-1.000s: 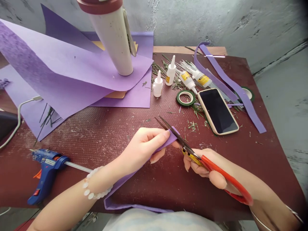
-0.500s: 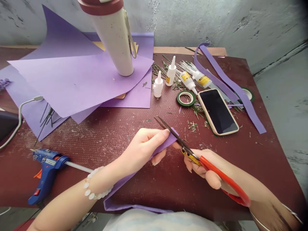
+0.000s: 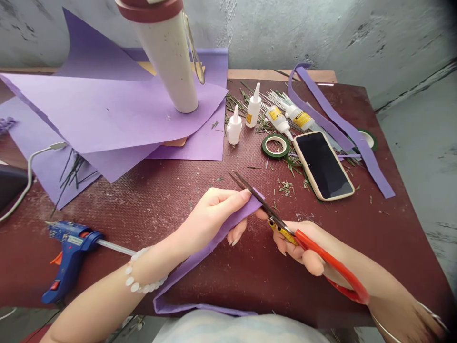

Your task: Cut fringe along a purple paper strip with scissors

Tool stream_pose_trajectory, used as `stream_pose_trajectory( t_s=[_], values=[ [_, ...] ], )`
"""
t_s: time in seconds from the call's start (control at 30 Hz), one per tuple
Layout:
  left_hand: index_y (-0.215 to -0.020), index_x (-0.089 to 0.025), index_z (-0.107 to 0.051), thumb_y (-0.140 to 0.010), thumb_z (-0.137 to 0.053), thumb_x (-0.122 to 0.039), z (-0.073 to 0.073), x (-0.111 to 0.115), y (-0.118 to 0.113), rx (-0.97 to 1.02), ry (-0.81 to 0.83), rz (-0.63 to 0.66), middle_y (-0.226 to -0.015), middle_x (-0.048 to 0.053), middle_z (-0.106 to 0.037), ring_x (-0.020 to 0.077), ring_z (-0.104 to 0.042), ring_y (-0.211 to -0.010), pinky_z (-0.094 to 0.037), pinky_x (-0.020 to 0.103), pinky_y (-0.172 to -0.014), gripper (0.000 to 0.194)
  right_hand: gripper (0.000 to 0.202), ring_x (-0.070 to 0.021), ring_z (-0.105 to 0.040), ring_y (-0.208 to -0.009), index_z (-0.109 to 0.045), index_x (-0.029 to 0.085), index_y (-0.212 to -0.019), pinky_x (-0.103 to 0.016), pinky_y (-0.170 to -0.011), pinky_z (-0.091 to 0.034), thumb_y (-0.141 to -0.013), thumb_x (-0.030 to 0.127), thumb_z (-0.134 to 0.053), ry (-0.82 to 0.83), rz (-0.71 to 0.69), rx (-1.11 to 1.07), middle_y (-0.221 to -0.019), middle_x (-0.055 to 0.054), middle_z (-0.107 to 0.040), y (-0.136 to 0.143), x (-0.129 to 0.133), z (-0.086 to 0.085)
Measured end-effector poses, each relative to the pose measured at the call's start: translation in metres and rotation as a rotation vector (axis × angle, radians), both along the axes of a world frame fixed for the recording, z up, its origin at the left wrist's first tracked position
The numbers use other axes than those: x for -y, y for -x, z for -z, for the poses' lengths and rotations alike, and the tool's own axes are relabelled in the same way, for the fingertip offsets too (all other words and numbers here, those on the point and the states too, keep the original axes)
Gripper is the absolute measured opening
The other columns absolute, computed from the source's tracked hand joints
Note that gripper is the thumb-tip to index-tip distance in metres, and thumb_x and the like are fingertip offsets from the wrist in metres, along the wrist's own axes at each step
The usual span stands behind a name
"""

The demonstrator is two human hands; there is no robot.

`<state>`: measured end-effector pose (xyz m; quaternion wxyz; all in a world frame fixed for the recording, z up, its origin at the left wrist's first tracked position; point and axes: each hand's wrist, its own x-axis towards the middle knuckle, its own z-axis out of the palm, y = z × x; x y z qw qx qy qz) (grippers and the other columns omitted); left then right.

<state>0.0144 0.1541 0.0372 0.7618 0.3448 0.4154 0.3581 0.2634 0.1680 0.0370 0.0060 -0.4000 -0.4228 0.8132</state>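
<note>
Between the thumb and fingers of my left hand (image 3: 223, 212) is the end of a long purple paper strip (image 3: 200, 255). The strip runs back under my left wrist and folds near the table's front edge. My right hand (image 3: 303, 247) is wrapped round a pair of scissors (image 3: 330, 264) with red handles and dark blades. The blades lie nearly closed across the strip's end, right beside my left thumb, their tips pointing away to the upper left. Something yellow with dark marks (image 3: 287, 236) shows by the scissors' pivot; I cannot make out what it belongs to.
A blue glue gun (image 3: 69, 257) lies at left. Large purple sheets (image 3: 107, 114) bear a white tumbler (image 3: 169, 62). Towards the back right are small glue bottles (image 3: 234, 126), green tape (image 3: 275, 146), cut wire stems, a phone (image 3: 324, 166) and purple strips (image 3: 342, 119).
My hands and the scissors have barely shifted. The top purple sheet at left has lifted and slid, its left edge now reaching further left.
</note>
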Motion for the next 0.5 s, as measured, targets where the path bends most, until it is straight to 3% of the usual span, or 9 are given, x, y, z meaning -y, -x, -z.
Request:
stream_pose_trajectory(
  t_s=[0.17,0.33,0.43,0.5],
  values=[
    [-0.084,-0.011,-0.083,-0.097,-0.066,-0.061,0.001,0.001,0.001,-0.026,0.005,-0.003,-0.045,0.0,-0.054,0.0094,-0.044,-0.04,-0.031,0.022,-0.041,0.054,0.073,-0.0125,-0.04,-0.058,-0.059,0.021,-0.08,-0.027,-0.051,-0.022,-0.049,0.073,-0.099,0.033,0.068,-0.011,-0.055,0.01,-0.047,-0.001,0.002,0.006],
    [-0.087,-0.012,-0.083,-0.101,-0.062,-0.058,0.002,0.001,0.002,-0.026,-0.022,0.01,-0.047,0.0,-0.056,0.0098,-0.046,-0.041,-0.034,0.023,-0.044,0.052,0.067,-0.0123,-0.039,-0.061,-0.058,0.021,-0.081,-0.027,-0.052,-0.024,-0.058,0.067,-0.1,0.051,0.06,-0.025,-0.058,0.008,-0.051,-0.002,0.002,0.007],
    [-0.084,-0.014,-0.082,-0.104,-0.06,-0.056,0.001,0.003,0.0,-0.071,-0.102,-0.015,-0.048,-0.002,-0.054,0.0086,-0.043,-0.043,-0.033,0.023,-0.047,0.052,0.065,-0.0108,-0.033,-0.057,-0.06,0.022,-0.087,-0.027,-0.051,-0.022,-0.063,0.07,-0.096,0.067,0.045,-0.024,-0.06,0.009,-0.051,-0.011,0.004,0.022],
    [-0.081,-0.014,-0.081,-0.104,-0.059,-0.056,-0.001,0.004,-0.001,-0.123,-0.162,-0.039,-0.047,-0.002,-0.052,0.0081,-0.042,-0.044,-0.033,0.023,-0.049,0.053,0.075,-0.0098,-0.029,-0.053,-0.061,0.022,-0.089,-0.027,-0.048,-0.019,-0.051,0.077,-0.097,0.069,0.032,-0.074,-0.058,0.01,-0.045,-0.018,0.005,0.037]
  ],
)
